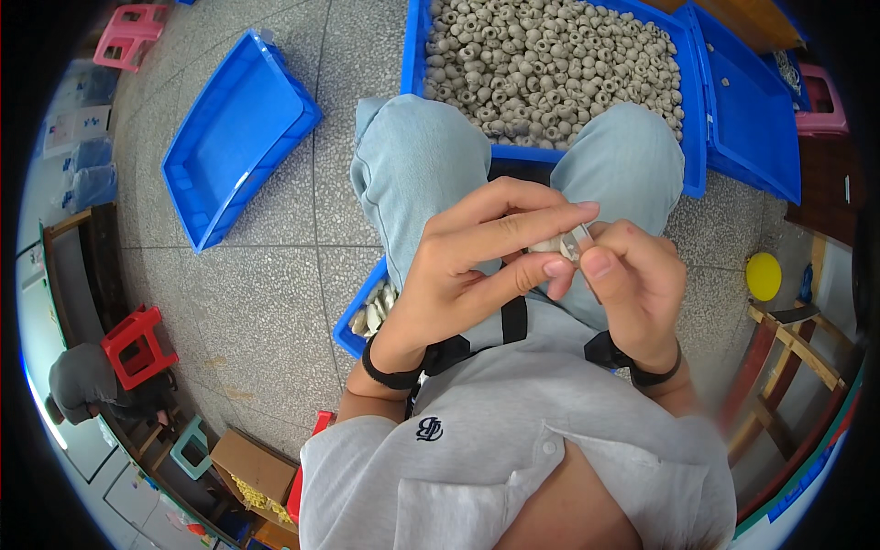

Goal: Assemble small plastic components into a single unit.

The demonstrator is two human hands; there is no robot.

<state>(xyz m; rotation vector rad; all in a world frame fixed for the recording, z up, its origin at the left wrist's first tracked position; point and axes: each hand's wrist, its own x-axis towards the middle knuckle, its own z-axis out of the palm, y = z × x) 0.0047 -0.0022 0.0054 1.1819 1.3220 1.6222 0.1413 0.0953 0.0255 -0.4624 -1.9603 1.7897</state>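
My left hand (pixel 481 252) is closed, fingertips and thumb pinching a small pale piece (pixel 547 245) in front of my lap. Most of that piece is covered by the fingers, so its exact kind is unclear. From the right, my right hand (pixel 642 289) grips a thin, flat metal blade (pixel 581 240) between thumb and curled fingers. The blade meets the pale piece where both hands come together. Just beyond my knees stands a large blue bin (pixel 414 50) filled with small grey, round, hollow pieces (pixel 555 69).
Another blue bin (pixel 229 137) lies on the floor at the left. To the right stands a further blue bin (pixel 752 115). A small blue bin (pixel 341 332) beside my left thigh holds pale pieces. A person (pixel 87 380) is near a red stool (pixel 137 348).
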